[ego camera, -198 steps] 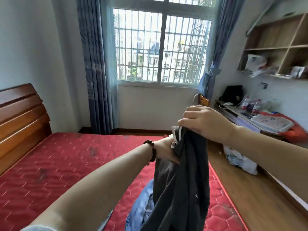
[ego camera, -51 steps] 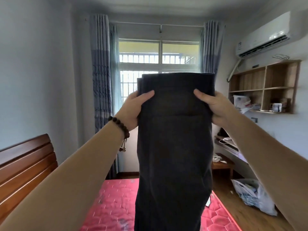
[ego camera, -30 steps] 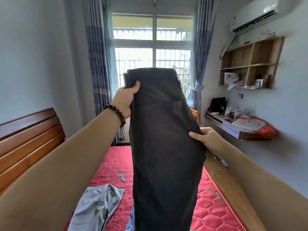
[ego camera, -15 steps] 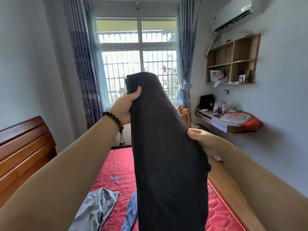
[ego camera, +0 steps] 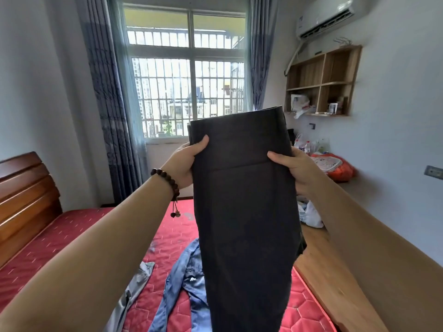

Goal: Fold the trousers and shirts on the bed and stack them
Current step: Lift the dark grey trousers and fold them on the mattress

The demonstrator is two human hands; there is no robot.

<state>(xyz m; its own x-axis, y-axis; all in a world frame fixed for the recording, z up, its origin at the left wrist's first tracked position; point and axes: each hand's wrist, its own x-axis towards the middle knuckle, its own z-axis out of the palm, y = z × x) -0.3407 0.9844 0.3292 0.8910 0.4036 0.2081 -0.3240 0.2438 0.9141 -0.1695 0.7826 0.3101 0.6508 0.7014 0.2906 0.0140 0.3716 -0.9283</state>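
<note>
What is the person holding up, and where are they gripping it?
Dark trousers, held up over the bed. The left hand and right hand each pinch a side edge just below the waistband.

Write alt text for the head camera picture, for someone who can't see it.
Two bare hands, left and right, hold dark trousers up by the waistband above a red bed. A blue denim garment and a grey one lie on it.
</note>
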